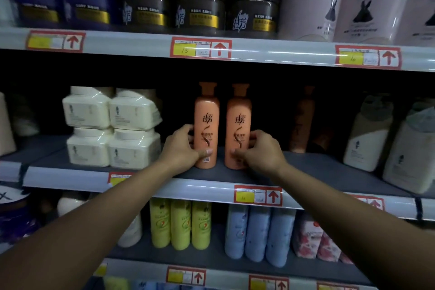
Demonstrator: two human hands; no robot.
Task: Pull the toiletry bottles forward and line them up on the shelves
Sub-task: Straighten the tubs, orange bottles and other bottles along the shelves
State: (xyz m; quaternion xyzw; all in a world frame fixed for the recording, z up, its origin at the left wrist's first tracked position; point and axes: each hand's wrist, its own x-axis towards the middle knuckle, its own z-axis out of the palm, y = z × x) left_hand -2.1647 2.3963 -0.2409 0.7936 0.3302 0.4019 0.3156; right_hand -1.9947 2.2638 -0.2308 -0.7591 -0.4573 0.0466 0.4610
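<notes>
Fingers (pixel 186 130) of both hands wrap behind two orange bottles (pixel 206 125), partly hidden.

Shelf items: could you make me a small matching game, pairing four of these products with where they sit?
Things:
1. orange bottles
2. yellow bottles
3. black jars
4. cream tubs

Places:
A. top shelf, stacked
B. middle shelf, one in each hand
C. middle shelf, stacked, left of the hands
D. lower shelf, left of the blue bottles

Pairs: 1-B, 2-D, 3-A, 4-C. The left hand grips one orange bottle, the right hand the other.
</notes>
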